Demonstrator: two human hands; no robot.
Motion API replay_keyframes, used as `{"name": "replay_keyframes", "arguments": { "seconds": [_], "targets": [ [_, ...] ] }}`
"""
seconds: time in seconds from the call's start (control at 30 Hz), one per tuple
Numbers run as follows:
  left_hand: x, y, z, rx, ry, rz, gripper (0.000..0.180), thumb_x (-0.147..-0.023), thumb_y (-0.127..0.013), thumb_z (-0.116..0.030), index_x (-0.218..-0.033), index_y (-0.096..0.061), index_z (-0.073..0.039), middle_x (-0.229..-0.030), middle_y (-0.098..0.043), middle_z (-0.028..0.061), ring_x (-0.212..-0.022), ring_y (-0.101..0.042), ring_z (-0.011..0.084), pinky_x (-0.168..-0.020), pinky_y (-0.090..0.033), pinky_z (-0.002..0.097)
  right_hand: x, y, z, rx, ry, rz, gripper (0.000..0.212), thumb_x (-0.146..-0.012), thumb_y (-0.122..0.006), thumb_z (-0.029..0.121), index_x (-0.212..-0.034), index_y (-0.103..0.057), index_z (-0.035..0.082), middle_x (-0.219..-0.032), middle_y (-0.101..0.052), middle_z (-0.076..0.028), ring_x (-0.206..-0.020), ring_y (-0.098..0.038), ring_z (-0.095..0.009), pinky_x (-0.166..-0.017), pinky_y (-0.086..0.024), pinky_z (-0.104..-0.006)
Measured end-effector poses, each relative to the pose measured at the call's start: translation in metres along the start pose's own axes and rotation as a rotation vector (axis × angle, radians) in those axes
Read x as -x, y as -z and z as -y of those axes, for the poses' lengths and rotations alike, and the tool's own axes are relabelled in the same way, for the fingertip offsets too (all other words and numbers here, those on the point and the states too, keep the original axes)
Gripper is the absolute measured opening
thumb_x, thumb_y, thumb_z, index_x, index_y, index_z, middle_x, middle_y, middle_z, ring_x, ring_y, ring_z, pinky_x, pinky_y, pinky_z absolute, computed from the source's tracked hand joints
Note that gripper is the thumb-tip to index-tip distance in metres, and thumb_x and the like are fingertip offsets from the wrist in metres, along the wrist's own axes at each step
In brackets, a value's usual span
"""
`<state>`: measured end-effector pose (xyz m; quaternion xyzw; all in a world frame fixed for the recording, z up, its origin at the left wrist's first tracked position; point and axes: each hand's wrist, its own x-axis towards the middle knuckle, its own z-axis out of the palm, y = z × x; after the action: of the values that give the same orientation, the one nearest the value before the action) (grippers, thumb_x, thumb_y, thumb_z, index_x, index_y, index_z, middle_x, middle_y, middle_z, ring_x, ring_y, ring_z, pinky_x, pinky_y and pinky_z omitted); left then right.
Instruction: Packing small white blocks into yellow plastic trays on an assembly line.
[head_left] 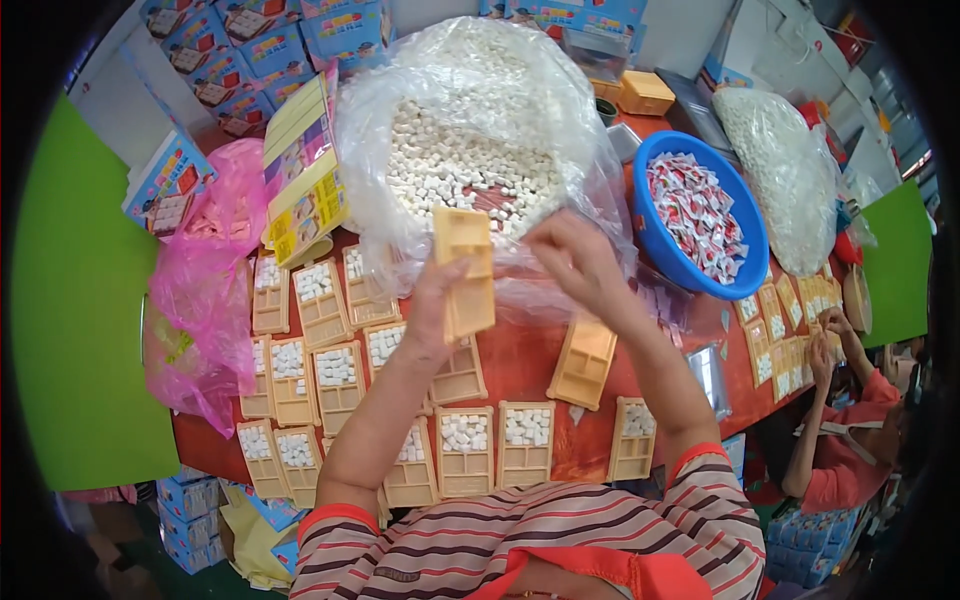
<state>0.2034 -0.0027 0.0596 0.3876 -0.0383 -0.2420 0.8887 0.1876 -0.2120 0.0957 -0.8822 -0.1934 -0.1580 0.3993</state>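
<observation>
My left hand (437, 300) grips a pale yellow compartment tray (465, 240) and holds it upright in front of a big clear plastic bag (365, 150). The bag lies open on the red table, full of small white blocks (440, 165). Over the bag's near edge is my right hand (580, 258), its fingers curled together; whatever they may hold is too small to make out. Below it rests a bare yellow tray (583, 365). Several trays (465, 450) stand in rows beneath my arms, white pieces filling their far compartments.
A blue basin (645, 215) of small wrapped packets stands at right, beside another plastic bag (780, 170). A pink bag (205, 300) and propped printed sheets (305, 170) are at left. Blue boxes (270, 60) are stacked behind. At far right, a co-worker's hands (828, 340) work over trays.
</observation>
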Motion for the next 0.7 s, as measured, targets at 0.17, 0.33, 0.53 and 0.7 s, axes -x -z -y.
{"name": "replay_keyframes", "arguments": {
  "seconds": [0.17,0.33,0.53,0.7],
  "targets": [
    [-0.048,0.024,-0.028,0.104,-0.001,-0.062,0.039,-0.090,-0.055,-0.023,-0.124,-0.046,-0.006,-0.104,-0.059,0.0102,-0.092,-0.064,0.0243,-0.068,-0.058,0.0393,-0.093,-0.048,-0.105,0.496,-0.288,0.171,0.041,-0.081,-0.063,0.032,-0.108,-0.060,0.002,-0.103,-0.059,-0.018,-0.097,-0.059,-0.030,-0.081,-0.047,-0.0425],
    [-0.081,0.039,-0.026,0.133,-0.072,-0.116,0.040,-0.094,-0.047,-0.030,-0.123,-0.049,-0.003,-0.108,-0.062,0.0156,-0.100,-0.063,0.0321,-0.076,-0.055,0.0470,-0.128,-0.122,-0.114,0.664,-0.498,0.158,0.064,-0.074,-0.064,0.035,-0.129,-0.045,0.007,-0.127,-0.046,-0.021,-0.119,-0.045,-0.036,-0.093,-0.037,-0.0569],
    [-0.105,0.062,-0.014,0.162,0.004,-0.140,0.043,-0.096,-0.042,-0.032,-0.127,-0.045,-0.003,-0.106,-0.062,0.0207,-0.093,-0.063,0.0346,-0.076,-0.053,0.0498,-0.127,-0.147,-0.146,0.385,-0.044,0.082,0.040,-0.075,-0.063,0.016,-0.114,-0.057,0.011,-0.106,-0.054,-0.014,-0.104,-0.054,-0.034,-0.078,-0.049,-0.0424],
    [-0.114,0.070,-0.006,0.118,0.021,-0.256,0.045,-0.097,-0.038,-0.034,-0.128,-0.043,-0.003,-0.103,-0.062,0.0211,-0.090,-0.063,0.0353,-0.076,-0.052,0.0507,-0.135,-0.118,-0.137,-0.190,-0.489,-0.056,0.015,-0.069,-0.056,0.012,-0.077,-0.068,0.006,-0.074,-0.064,-0.014,-0.078,-0.062,-0.028,-0.072,-0.048,-0.0350]
  ]
}}
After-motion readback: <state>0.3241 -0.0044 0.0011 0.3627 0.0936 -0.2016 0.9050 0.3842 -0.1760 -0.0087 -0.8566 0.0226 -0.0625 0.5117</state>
